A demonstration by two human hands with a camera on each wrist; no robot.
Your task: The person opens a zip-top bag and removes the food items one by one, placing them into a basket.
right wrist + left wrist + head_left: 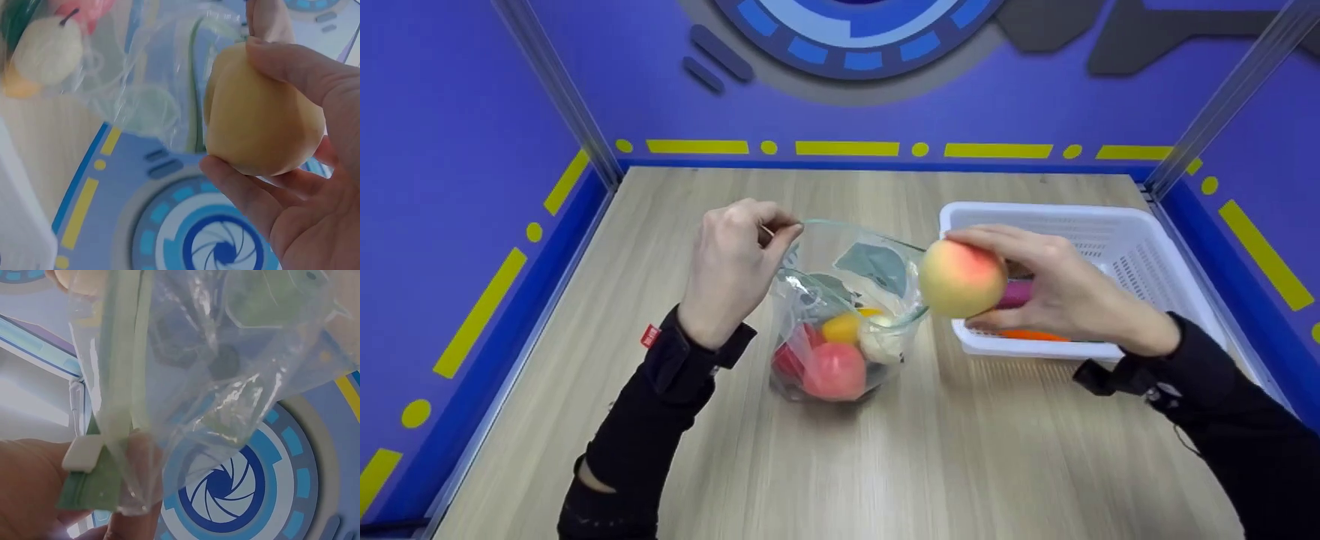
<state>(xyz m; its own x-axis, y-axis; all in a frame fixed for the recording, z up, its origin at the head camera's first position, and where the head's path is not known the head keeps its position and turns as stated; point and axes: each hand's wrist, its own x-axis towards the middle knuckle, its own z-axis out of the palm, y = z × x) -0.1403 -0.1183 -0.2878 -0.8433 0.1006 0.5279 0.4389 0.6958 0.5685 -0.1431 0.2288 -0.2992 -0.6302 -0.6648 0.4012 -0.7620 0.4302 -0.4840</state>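
Note:
A clear zip bag (877,270) stands on the table, its mouth spread. My left hand (735,270) pinches the left corner of its rim between thumb and fingers. In the left wrist view, a white slider (82,453) sits on the green zip strip beside the thumb. Through the plastic show a round pinkish-red fruit (835,371), another red piece (795,351), a yellow piece (841,328) and a pale pear (48,52). My right hand (1057,289) grips a yellow-and-pink peach (962,277) at the right side of the bag's mouth, close against the rim.
Behind and below my right hand stands a white plastic basket (1174,259). Inside it are a purple piece (1017,293) and an orange piece (1035,335), both partly hidden. Blue panels (847,120) with yellow marks wall the wooden table (885,465) at the back and sides.

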